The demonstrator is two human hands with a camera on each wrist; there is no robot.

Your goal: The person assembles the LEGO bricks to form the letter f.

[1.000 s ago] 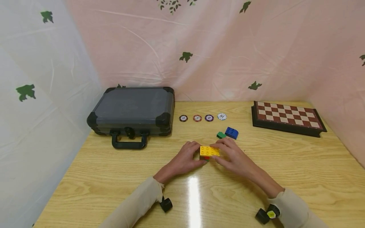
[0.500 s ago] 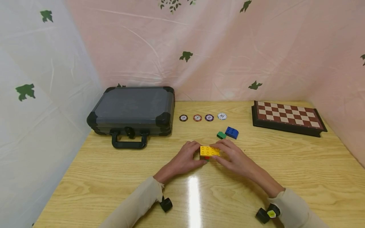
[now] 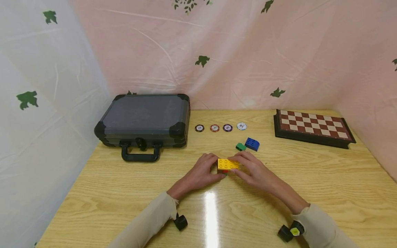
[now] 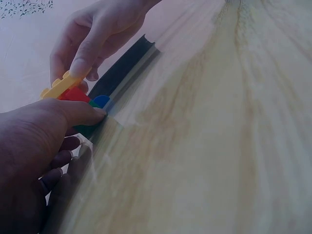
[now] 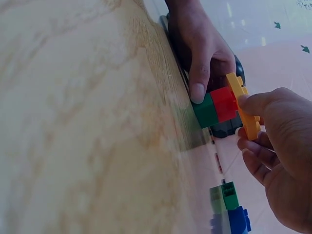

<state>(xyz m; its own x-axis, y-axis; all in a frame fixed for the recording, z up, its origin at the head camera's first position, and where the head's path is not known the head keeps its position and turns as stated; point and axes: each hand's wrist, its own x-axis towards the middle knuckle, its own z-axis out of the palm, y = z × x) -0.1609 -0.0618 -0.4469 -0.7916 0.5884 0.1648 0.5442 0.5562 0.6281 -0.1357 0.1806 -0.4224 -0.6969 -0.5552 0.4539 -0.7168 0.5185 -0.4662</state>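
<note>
A small brick stack stands on the wooden table (image 3: 124, 193): a yellow brick (image 3: 227, 164) on top, a red brick (image 5: 224, 103) under it and a green brick (image 5: 205, 111) at the bottom. My left hand (image 3: 203, 172) holds the stack from the left, thumb against the green brick. My right hand (image 3: 252, 170) pinches the yellow brick (image 5: 241, 105) from the right. In the left wrist view the yellow brick (image 4: 56, 87) and red brick (image 4: 74, 94) show between the fingers of both hands.
A loose blue brick (image 3: 252, 144) and a small green brick (image 3: 240, 147) lie just beyond the hands. Behind them is a row of several poker chips (image 3: 227, 127). A dark case (image 3: 144, 119) sits back left, a chessboard (image 3: 311, 126) back right.
</note>
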